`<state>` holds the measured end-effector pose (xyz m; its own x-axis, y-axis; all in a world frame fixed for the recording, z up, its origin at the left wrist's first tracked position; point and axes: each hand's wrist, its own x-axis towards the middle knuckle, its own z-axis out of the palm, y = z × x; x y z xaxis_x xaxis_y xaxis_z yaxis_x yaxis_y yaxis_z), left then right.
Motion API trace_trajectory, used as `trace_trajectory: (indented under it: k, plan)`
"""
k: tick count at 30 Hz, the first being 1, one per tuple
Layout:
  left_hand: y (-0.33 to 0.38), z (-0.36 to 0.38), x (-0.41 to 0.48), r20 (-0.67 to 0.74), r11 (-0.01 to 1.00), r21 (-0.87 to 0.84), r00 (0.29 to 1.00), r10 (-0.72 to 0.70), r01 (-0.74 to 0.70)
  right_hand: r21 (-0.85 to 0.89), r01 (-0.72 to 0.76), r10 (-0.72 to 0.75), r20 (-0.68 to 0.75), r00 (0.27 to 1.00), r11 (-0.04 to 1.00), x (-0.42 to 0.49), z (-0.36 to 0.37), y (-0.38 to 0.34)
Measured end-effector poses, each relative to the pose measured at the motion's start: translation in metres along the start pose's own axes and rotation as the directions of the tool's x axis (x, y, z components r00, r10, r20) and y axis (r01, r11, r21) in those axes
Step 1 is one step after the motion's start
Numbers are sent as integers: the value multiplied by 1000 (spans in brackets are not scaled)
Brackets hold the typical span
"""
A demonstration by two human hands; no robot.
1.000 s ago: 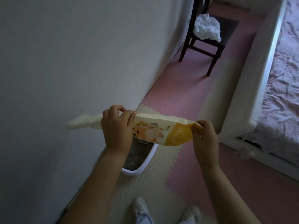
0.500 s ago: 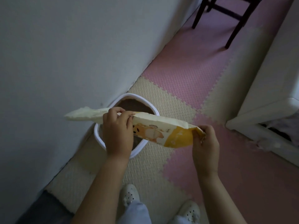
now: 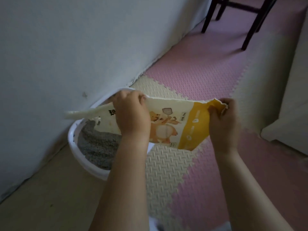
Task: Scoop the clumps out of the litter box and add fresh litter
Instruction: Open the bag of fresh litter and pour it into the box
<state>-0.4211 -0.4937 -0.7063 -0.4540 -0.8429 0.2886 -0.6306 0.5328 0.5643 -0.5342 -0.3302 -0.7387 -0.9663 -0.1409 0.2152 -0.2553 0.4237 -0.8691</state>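
A white, rounded plastic litter box (image 3: 73,135) sat on the floor close against a plain pale wall (image 3: 66,47). Grey, grainy litter (image 3: 98,144) lay inside it, heaped higher toward the wall side.

Above the box, a cream and yellow printed paper litter bag (image 3: 173,124) was held up flat. Its cream end hung over the box and its yellow end reached out to the right of it. The left hand (image 3: 131,112) was above the box, its fingers curled tight over the bag's ragged top edge. The right hand (image 3: 223,124) was well to the right of the box, pinching the crumpled yellow top corner. A torn cream strip (image 3: 83,112) of the bag stuck out over the box toward the wall.

The box rested on cream interlocking foam floor tiles (image 3: 165,165) with a ridged pattern. Pink foam tiles (image 3: 200,72) of the same kind joined them to the right of the box and beyond it. Nearer the camera than the box, along the wall, lay a smoother beige stretch of floor (image 3: 50,197). Far beyond the box stood the dark wooden legs of a chair (image 3: 250,30) on the pink tiles. Well to the right of the box was the edge of a white piece of furniture (image 3: 291,114). The room was dim.
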Motion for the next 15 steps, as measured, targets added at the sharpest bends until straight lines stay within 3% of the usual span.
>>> trace_trajectory:
  k: [3,8,12,15]
  plan:
    - [8,6,9,-13,997,20,997,76,-76,44,57,-56,-21,998,997,18,2,4]
    - [14,-3,-5,84,999,-49,996,7,-3,89,45,-40,-63,997,995,2,-14,-6]
    - [21,-6,-9,18,996,-65,998,56,-55,58,71,-64,-103,993,996,9,-22,-7]
    - [15,-6,-2,12,996,-43,997,76,-75,51,97,-94,-53,994,994,15,-23,-8]
